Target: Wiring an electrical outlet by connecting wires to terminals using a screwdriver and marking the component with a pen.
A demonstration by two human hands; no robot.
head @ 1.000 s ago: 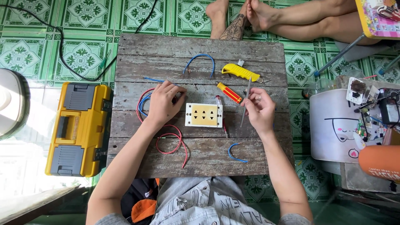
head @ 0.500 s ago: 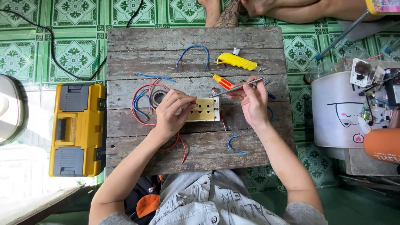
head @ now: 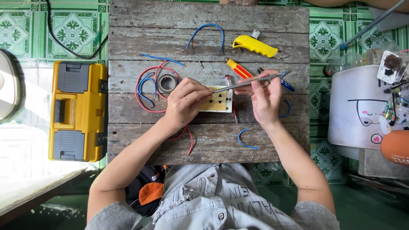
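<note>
Hands at work over a cream socket plate (head: 219, 101) lying in the middle of a weathered wooden board (head: 204, 17) set on green patterned floor tiles. The left hand (head: 184, 102) rests curled on the left end of the plate, fingertips pinched together at its top edge; what they pinch is too small to tell. The right hand (head: 265, 97) is closed around a slim metal screwdriver (head: 249, 81), held nearly level, its tip touching the plate just beside the left fingertips. To the left of the plate lie loops of red and blue wire (head: 147, 89) and a roll of tape (head: 167, 82). Farther away on the board lie a yellow utility knife (head: 254, 45) and a bent blue wire (head: 205, 35). A short curved blue wire piece (head: 245, 140) lies nearer the person. A yellow toolbox (head: 79, 110) sits on the floor left of the board.
</note>
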